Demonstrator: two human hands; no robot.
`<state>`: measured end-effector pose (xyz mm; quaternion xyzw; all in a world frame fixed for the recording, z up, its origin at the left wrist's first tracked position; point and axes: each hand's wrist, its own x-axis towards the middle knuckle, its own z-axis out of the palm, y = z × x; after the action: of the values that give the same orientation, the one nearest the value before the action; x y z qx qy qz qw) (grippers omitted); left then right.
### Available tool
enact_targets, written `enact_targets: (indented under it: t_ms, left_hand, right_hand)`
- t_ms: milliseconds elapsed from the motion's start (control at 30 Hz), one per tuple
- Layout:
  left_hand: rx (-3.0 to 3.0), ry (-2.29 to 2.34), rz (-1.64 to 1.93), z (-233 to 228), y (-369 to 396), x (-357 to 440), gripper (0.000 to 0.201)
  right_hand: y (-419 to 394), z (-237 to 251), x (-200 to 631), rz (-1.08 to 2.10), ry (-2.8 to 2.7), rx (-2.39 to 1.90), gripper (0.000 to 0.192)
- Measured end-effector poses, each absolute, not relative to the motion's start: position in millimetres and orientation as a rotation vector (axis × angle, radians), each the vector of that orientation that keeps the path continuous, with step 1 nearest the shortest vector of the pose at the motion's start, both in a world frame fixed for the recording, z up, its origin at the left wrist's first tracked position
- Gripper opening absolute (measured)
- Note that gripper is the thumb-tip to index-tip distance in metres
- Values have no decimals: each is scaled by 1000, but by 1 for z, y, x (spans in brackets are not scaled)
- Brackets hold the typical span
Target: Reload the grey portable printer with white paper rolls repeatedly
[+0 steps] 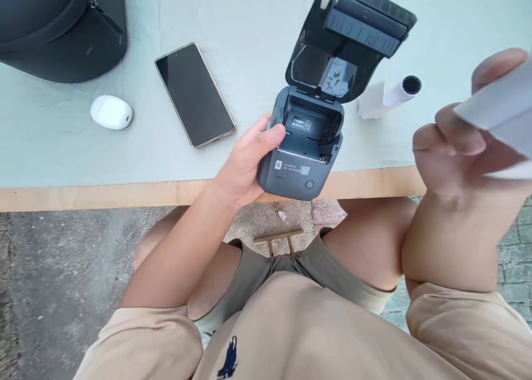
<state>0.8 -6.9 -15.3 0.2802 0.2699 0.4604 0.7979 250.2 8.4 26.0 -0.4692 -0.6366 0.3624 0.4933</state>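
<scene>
Hands work at a pale-clothed table [62, 153] over rough pavement [54, 269].

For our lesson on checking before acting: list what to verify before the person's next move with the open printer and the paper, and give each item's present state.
1. Printer lid fully open: ok, it is tilted back.
2. Paper bay free of a roll: ok, it looks empty.
3. Left hand steadying the printer: ok, its grip is on the printer's left side.
4. Printer fully supported: not ok, its front overhangs the table edge.
5. Right hand holding paper: ok, though blurred; whether it is a roll, cannot tell.
6. Other paper roll out of the way: ok, it lies on the table beside the lid.
</scene>
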Motion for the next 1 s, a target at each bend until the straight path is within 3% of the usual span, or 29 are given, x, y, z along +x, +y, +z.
enact_targets:
  t_ms: [67,167,333,400,533,600,733,767,900,1000]
  left_hand:
    - [583,577,993,-17,-6,0,27]
    - [593,593,996,-18,-5,1,28]
    - [631,631,1011,-14,-3,3,26]
    - [604,636,1011,-13,-2,2,27]
    - [579,627,1006,-13,-3,2,26]
    - [589,611,1028,-13,-4,1,26]
    - [587,599,1022,-13,-4,1,26]
    - [585,604,1018,-13,-4,1,26]
    - [608,628,1044,-10,-3,4,27]
    - [620,648,1075,-8,-4,6,26]
  right_hand:
    - [14,15,263,948,-1354,-1147,56]
    - [19,-2,273,735,-1175,-1123,35]
    - [18,-7,287,445,-1341,-1132,32]
    - [18,-4,293,309,-1438,-1198,35]
    - [23,-6,305,162,-1579,-1582,61]
    - [25,-8,310,162,-1597,-1764,61]
    - [17,2,299,160,-1675,-1765,72]
    - [12,8,292,108,-1671,-1718,72]
    - [1,25,258,-14,-1714,-1483,36]
    - [9,22,244,154,-1875,-1572,49]
